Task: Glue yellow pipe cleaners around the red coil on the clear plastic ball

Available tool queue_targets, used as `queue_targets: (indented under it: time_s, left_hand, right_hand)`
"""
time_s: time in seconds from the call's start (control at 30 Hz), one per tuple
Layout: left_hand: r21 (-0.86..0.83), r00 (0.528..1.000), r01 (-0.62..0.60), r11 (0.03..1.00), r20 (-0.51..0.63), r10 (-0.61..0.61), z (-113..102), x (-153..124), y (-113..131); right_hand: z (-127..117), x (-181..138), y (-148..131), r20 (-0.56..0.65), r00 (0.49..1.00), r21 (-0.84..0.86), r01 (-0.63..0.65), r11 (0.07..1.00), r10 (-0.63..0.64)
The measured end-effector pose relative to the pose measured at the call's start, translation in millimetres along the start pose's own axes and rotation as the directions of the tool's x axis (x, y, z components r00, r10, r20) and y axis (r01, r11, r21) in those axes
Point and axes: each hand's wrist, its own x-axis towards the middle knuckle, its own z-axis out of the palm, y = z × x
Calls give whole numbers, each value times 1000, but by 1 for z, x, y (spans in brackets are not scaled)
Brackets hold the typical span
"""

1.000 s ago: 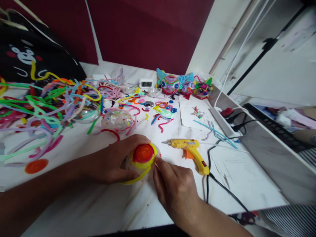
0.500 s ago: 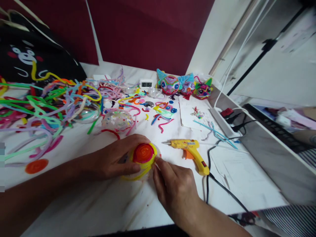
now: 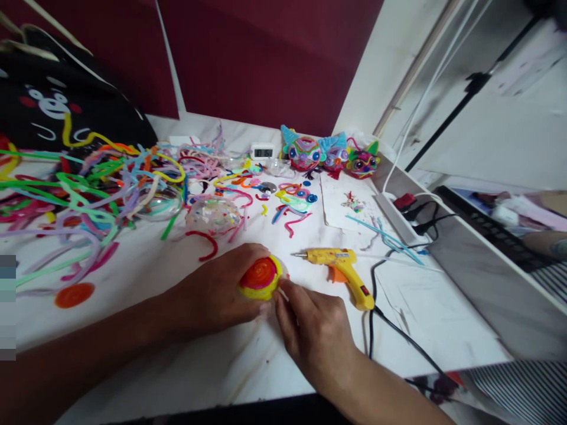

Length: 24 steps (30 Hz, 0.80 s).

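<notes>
My left hand (image 3: pixel 225 286) is wrapped round a craft piece with an orange-red coiled disc (image 3: pixel 260 273) on it. A yellow pipe cleaner (image 3: pixel 261 291) rings the disc. The fingers of my right hand (image 3: pixel 312 324) pinch at the right edge of that yellow ring, and their tips hide its end. The underside of the piece is covered by my left hand. To the right of the piece lies a yellow glue gun (image 3: pixel 339 268) with an orange trigger, its nozzle pointing left.
A heap of pipe cleaners (image 3: pixel 88 200) spreads over the left, with an orange disc (image 3: pixel 74 295) in front. Behind my hands sits a clear, speckled shell (image 3: pixel 212 215). Decorated heads (image 3: pixel 305 154) and a small digital clock (image 3: pixel 263 151) stand farther back. A power strip (image 3: pixel 401 218) runs along the right side.
My left hand has closed farther round the piece, and its thumb has dropped below it. A loose yellow strand under the piece is now hidden. My right hand keeps its pinch at the edge.
</notes>
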Motion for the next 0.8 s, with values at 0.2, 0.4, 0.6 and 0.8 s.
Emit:
queue_targets:
  time_s: [0.2, 0.4, 0.6, 0.8]
  left_hand:
    - [-34, 1000, -11, 999, -27, 10, 5, 0, -8]
    - [13, 1000, -9, 1000, -10, 10, 4, 1, -16]
    - [71, 999, -36, 997, -23, 37, -2, 3, -14]
    - [68, 1000, -12, 998, -18, 13, -4, 4, -14]
  right_hand:
    - [-3, 3, 1, 8, 1000, 5, -9, 1000, 9]
    - [-36, 2, 17, -31, 999, -79, -44, 996, 42]
    - [-67, -22, 66, 146, 957, -522, -141, 841, 251]
    - [-72, -20, 91, 314, 740, -513, -395, 762, 595]
